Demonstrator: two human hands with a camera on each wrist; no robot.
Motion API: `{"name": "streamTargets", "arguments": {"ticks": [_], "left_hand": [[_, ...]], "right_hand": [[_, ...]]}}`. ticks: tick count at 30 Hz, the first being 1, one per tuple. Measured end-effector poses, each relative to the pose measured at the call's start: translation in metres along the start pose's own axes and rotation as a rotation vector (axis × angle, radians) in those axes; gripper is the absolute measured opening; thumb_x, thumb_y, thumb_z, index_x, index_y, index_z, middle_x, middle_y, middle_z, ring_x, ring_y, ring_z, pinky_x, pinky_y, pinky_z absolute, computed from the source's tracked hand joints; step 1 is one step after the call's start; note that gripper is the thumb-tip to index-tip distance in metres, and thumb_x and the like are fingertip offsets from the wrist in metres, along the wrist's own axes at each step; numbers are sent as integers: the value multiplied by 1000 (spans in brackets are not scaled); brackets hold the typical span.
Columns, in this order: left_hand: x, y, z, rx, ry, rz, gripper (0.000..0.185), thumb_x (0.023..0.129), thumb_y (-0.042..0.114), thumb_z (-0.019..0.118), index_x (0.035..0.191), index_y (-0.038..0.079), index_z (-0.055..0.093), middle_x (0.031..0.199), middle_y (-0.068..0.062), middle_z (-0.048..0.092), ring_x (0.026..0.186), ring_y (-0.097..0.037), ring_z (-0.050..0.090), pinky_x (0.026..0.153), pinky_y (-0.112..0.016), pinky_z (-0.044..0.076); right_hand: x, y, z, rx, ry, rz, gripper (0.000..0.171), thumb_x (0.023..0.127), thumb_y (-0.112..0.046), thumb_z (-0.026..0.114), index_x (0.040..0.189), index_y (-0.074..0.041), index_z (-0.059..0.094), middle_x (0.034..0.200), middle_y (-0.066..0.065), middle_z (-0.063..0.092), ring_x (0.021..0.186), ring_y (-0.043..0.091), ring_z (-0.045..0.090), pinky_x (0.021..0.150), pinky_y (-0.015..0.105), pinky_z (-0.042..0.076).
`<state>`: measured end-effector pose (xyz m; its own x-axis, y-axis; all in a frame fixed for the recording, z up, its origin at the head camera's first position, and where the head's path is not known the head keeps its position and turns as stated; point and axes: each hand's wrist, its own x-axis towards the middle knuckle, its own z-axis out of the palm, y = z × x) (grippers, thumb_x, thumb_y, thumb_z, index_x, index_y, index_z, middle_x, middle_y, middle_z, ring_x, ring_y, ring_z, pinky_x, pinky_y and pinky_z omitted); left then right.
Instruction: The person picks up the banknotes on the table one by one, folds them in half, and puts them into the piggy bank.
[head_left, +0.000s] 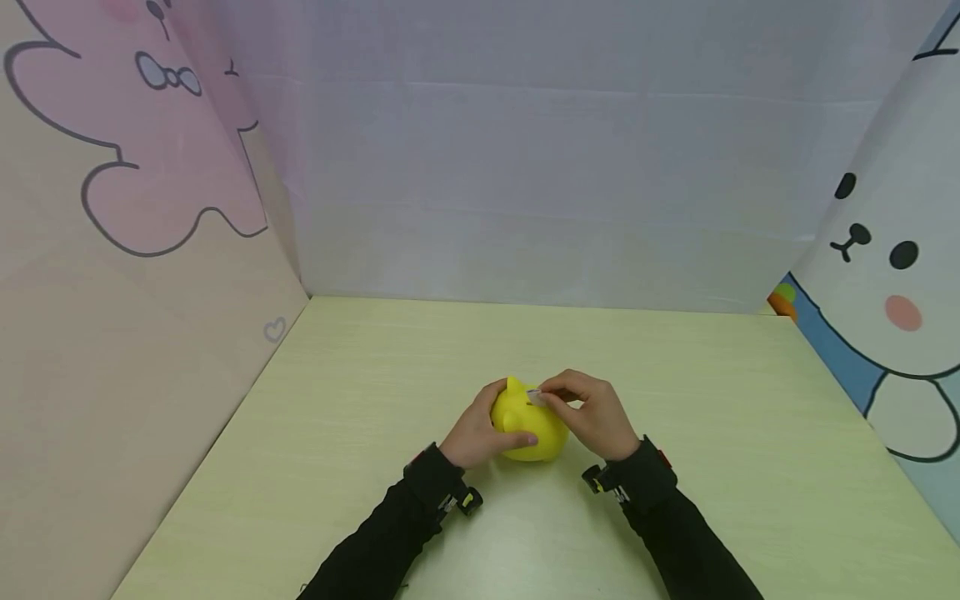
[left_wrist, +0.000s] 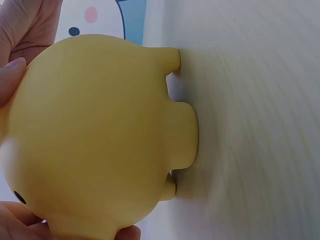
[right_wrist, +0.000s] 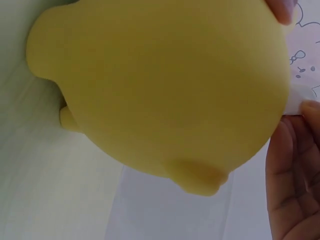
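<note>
A yellow piggy bank (head_left: 534, 432) stands on its short legs on the table, its rounded side filling much of the left wrist view. My left hand (head_left: 480, 427) grips it, thumb across the near side and fingers round the snout end. Over its top, my right hand (head_left: 596, 414) pinches a small, flat whitish piece (head_left: 535, 397), paper-like, between thumb and fingers. The piece meets the bank's top at the dark slot (head_left: 529, 404); how far it reaches inside is hidden. In the right wrist view the white piece (right_wrist: 295, 100) shows between the fingertips and the bank.
The pale wooden table (head_left: 360, 383) extends around both hands. A whitish sheet (head_left: 525, 167) hangs behind it. Cartoon-printed panels stand on the left (head_left: 165, 333) and right (head_left: 885, 275).
</note>
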<state>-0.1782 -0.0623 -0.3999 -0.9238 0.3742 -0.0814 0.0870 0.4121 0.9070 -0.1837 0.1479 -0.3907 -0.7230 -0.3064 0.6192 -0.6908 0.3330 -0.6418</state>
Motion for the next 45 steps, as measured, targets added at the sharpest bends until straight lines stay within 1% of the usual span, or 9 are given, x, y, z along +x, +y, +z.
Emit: {"name": "streamTargets", "arguments": {"ticks": [7,11,19,26,32,39,45], "left_hand": [[0,-1,0,-12,-2,2,96,82,35,79,154,7,22,140,-13,44,107,-22,52,92,-36,46],[0,-2,0,-15,-6,7,96,82,36,79,154,7,21,139,-13,44,107,-21,52,91,-35,47],[0,0,-1,-20,-11,3,96,82,35,79,154,7,21,140,-13,44,107,-22,52,91,-35,47],[-1,-1,-1,-27,-15,-3,97,83,36,79,154,7,20,141,-14,43,108,-22,52,92,-35,47],[-1,0,-1,-25,-10,-9,97,83,35,78,154,7,20,141,-13,43,108,-22,52,92,-36,47],[-1,-1,-2,-24,-13,-11,97,83,36,78,155,7,19,142,-14,42,109,-22,51,93,-36,46],[-1,-1,-2,-7,-7,-13,98,82,37,78,155,7,20,143,-14,42,109,-22,51,94,-37,46]], "right_hand": [[0,-1,-1,-5,-12,-3,11,88,-4,70,95,-10,74,90,2,71,78,12,65,72,24,56],[0,-2,-1,-23,-16,-9,10,87,-4,71,94,-10,74,89,2,70,77,9,62,71,22,55],[0,-1,0,-71,-35,-18,10,85,-3,73,93,-10,74,87,0,68,74,5,57,66,22,52],[-1,0,1,-78,-42,-29,12,84,-3,74,95,-9,73,88,0,67,74,5,57,67,24,53],[0,-1,0,-64,-41,-15,13,86,-4,72,98,-8,72,92,1,69,77,6,59,68,23,53],[1,-2,1,-59,-18,-34,13,85,-2,73,95,-10,72,90,0,69,76,6,59,67,23,52],[1,-3,1,-87,-38,-47,11,85,-2,73,94,-9,72,88,0,67,74,6,58,67,25,54]]}}
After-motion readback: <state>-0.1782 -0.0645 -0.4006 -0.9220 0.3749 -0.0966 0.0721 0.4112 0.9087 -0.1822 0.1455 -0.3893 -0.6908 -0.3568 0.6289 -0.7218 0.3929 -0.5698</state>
